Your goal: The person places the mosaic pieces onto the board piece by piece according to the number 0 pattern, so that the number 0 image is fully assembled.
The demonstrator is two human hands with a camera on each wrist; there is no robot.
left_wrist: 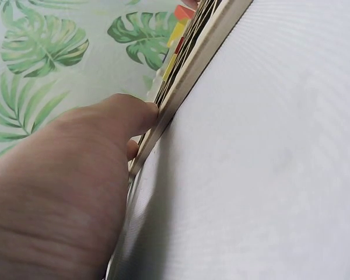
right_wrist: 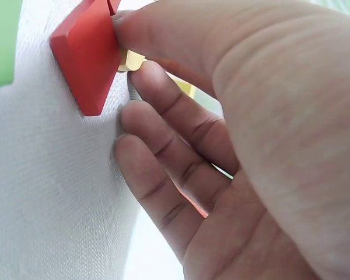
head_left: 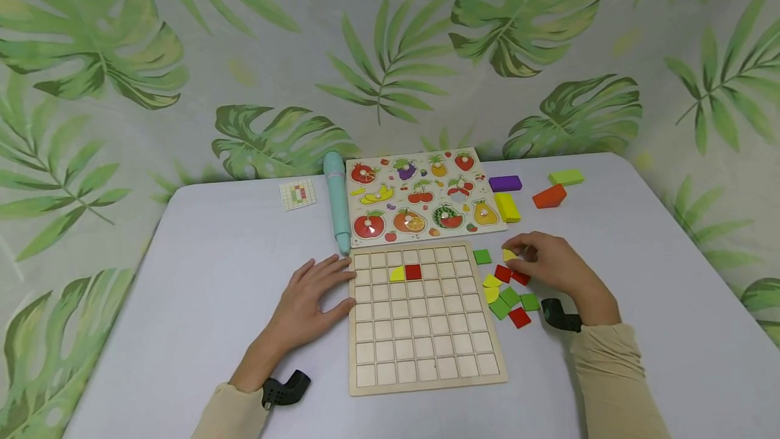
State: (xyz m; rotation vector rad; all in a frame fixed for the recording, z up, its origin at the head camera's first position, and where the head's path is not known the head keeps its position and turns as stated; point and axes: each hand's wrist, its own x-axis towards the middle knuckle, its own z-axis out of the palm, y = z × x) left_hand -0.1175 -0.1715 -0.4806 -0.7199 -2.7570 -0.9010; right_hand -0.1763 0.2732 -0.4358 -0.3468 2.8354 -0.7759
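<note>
A wooden grid board (head_left: 426, 358) lies at the table's centre. One yellow quarter-round tile (head_left: 397, 274) and one red square tile (head_left: 413, 272) sit in its second row. My left hand (head_left: 332, 283) lies flat on the table, its fingers and thumb against the board's left edge (left_wrist: 186, 76). To the right of the board, my right hand (head_left: 512, 259) hovers over loose green, red and yellow tiles and pinches a yellow tile (head_left: 508, 254) at its fingertips. In the right wrist view that yellow tile (right_wrist: 131, 60) shows between thumb and finger beside a red tile (right_wrist: 87, 52).
Behind the grid lie a fruit peg puzzle (head_left: 420, 195), a teal pen (head_left: 337, 202) and a small pattern card (head_left: 298, 194). Purple (head_left: 505, 183), yellow (head_left: 507, 207), orange (head_left: 550, 196) and green (head_left: 566, 177) blocks sit at the back right. A leaf-print backdrop hangs behind the white table (head_left: 183, 276).
</note>
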